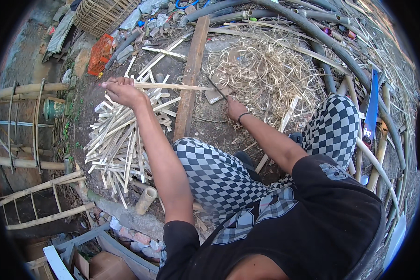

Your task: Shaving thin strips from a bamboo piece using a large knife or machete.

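My left hand (124,92) is closed round one end of a pale bamboo strip (172,86), which runs to the right across a long wooden beam (191,77). Near the strip's far right end, a dark-bladed knife (216,87) crosses it at a slant, its handle hidden in my right hand (236,108), which is closed. Whether the blade touches the strip I cannot tell. Below my left arm spreads a heap of split bamboo strips (121,140). Curly shavings (270,70) lie piled beyond my right hand.
An orange plastic crate (100,54) and a woven basket (102,16) stand at the far left. A blue-bladed handsaw (372,105) rests on bamboo poles at the right. Bamboo ladders (46,200) lie at the left, and a short bamboo tube (146,200) sits below the heap.
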`<state>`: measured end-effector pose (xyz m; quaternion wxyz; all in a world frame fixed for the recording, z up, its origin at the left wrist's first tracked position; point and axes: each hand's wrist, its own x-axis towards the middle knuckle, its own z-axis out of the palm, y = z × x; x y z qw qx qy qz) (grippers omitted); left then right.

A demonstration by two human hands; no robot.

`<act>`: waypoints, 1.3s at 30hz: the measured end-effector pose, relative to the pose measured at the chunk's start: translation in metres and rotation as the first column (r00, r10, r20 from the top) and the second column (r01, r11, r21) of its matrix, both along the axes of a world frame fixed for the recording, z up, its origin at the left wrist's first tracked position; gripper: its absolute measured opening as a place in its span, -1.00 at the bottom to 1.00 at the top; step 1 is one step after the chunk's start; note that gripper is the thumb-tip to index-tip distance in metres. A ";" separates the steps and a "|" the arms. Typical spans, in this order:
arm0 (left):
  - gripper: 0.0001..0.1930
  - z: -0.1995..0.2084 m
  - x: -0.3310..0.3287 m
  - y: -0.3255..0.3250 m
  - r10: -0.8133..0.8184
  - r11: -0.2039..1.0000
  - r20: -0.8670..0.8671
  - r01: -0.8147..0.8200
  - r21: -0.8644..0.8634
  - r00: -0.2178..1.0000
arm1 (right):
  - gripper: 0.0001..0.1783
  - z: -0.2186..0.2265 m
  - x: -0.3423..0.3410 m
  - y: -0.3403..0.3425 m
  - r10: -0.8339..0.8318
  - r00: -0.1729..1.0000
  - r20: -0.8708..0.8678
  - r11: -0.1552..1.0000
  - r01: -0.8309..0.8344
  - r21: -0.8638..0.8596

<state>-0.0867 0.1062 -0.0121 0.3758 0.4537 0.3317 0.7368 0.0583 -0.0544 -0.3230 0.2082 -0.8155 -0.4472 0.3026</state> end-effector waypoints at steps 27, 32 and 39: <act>-0.62 0.001 -0.043 0.007 -0.343 0.932 0.743 0.305 0.194 0.575 | -0.73 0.322 0.151 -0.068 0.219 0.270 -0.938 0.424 0.839 0.340; -0.60 -0.009 -0.050 0.023 -0.430 0.890 0.815 0.337 0.308 0.388 | -0.74 0.303 0.182 -0.043 0.273 -0.026 -0.962 0.497 0.860 0.118; -0.60 0.006 -0.007 0.004 -0.336 0.912 0.879 0.351 0.213 0.340 | -0.74 0.303 0.157 -0.044 0.311 -0.105 -0.945 0.740 0.651 0.171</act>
